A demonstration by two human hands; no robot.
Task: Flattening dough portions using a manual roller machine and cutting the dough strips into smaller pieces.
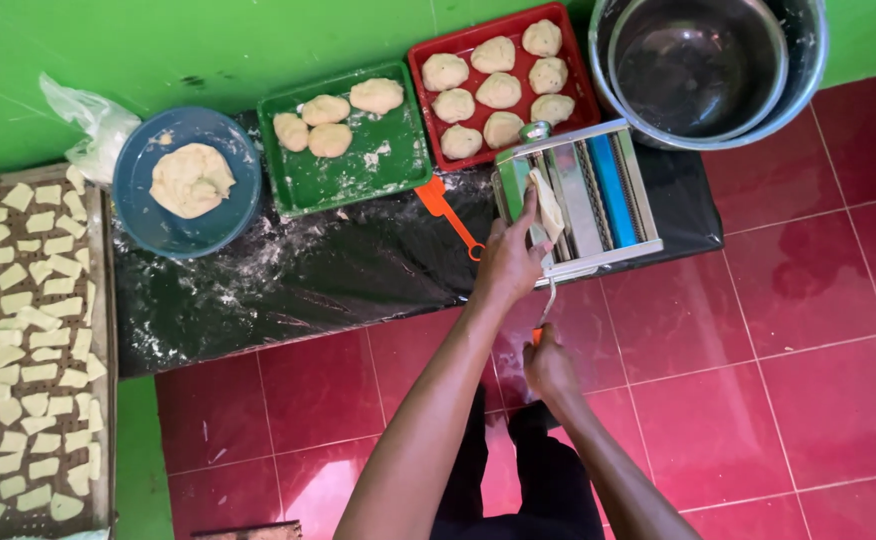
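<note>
The left hand (508, 262) pinches the dough strip (548, 205) atop the roller machine (583, 195) on the black mat (318, 270). The right hand (550, 368) appears closed around the crank (546, 305).

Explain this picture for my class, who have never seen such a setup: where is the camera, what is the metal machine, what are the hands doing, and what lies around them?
The camera sits on the person's head, looking straight down. The metal machine is a hand-cranked dough roller on a floured black surface. The left hand feeds a dough strip into its top; the right hand grips the crank handle. Nearby lie a red tray and a green tray of dough balls, a blue bowl holding a dough lump, an empty steel pot, and a tray of cut pieces.
</note>
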